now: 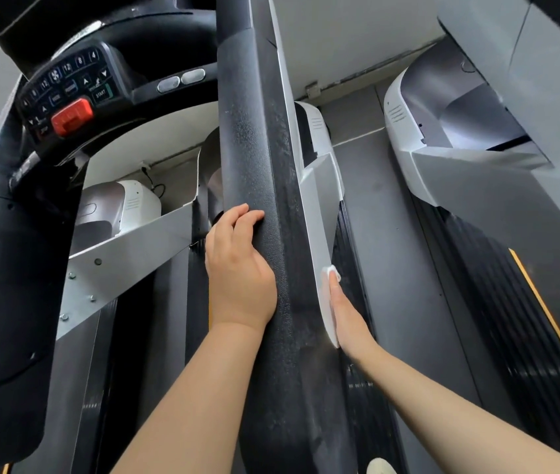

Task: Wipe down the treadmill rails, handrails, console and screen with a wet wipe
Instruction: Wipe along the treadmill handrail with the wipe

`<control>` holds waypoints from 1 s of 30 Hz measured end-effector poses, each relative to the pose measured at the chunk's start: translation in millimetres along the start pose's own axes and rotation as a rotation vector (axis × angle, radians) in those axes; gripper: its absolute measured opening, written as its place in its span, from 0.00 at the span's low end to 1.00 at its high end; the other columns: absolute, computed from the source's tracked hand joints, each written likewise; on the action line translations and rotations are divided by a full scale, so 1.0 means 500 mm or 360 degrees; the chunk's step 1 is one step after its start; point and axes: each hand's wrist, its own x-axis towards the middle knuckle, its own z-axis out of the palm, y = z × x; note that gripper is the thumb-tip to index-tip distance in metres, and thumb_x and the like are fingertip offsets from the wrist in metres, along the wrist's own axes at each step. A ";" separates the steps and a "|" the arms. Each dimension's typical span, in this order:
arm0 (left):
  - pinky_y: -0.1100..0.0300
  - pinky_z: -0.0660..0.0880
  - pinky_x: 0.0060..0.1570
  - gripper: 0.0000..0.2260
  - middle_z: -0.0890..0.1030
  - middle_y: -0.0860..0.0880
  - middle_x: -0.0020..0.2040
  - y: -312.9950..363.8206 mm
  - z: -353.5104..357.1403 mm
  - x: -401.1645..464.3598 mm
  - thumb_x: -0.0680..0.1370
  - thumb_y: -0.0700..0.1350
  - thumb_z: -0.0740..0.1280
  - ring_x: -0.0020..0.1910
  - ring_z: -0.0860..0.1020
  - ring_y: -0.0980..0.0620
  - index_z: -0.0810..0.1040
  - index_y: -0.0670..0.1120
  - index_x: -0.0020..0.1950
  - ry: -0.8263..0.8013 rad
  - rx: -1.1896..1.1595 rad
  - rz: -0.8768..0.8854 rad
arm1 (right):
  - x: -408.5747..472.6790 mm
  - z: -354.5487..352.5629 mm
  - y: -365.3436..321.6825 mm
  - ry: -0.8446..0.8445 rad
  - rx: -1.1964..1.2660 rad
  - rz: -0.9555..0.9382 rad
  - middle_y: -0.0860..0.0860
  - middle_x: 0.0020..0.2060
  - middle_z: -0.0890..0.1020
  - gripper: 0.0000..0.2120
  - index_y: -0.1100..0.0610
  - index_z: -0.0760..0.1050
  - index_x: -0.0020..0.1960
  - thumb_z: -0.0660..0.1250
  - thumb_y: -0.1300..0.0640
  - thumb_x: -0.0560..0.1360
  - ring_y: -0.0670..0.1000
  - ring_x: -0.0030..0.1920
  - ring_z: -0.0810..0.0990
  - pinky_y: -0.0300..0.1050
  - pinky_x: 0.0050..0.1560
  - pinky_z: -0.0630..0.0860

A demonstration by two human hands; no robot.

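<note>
A person's left hand (pixel 237 268) curls over the black padded handrail (pixel 258 165) to steady it while the flat, straight-fingered right hand (pixel 347 316) presses a white wet wipe (pixel 328 272) against its pale outer side panel (pixel 319 234), best wiped in long, overlapping, firm strokes.

The thick black handrail (pixel 258 165) splits the view lengthwise. Left of it, the console (pixel 66 94) and grey uprights (pixel 128 244) crowd the gap. Right of it, a floor strip (pixel 398 254) lies open before the neighbouring treadmill (pixel 477 206).
</note>
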 end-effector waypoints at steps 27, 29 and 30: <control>0.65 0.59 0.63 0.22 0.75 0.43 0.61 0.016 -0.006 0.002 0.71 0.35 0.49 0.60 0.70 0.45 0.77 0.40 0.58 -0.0008 -0.0004 -0.0089 | -0.063 0.013 -0.063 0.0511 -0.0277 -0.1584 0.47 0.61 0.76 0.14 0.57 0.78 0.60 0.65 0.57 0.76 0.35 0.64 0.69 0.30 0.65 0.64; 0.65 0.58 0.63 0.24 0.75 0.43 0.61 0.015 -0.006 0.002 0.71 0.40 0.47 0.59 0.69 0.48 0.77 0.40 0.58 -0.0006 -0.0018 -0.0070 | -0.097 0.023 -0.033 0.0122 -0.0474 -0.1548 0.50 0.73 0.64 0.25 0.56 0.63 0.73 0.55 0.46 0.80 0.40 0.73 0.58 0.33 0.71 0.53; 0.66 0.58 0.63 0.24 0.75 0.43 0.61 0.014 -0.007 0.002 0.71 0.41 0.47 0.60 0.68 0.48 0.77 0.40 0.58 -0.0011 -0.0025 -0.0063 | -0.112 0.025 -0.023 -0.0035 -0.0597 -0.1526 0.48 0.76 0.55 0.28 0.54 0.54 0.75 0.49 0.40 0.80 0.42 0.75 0.49 0.34 0.73 0.47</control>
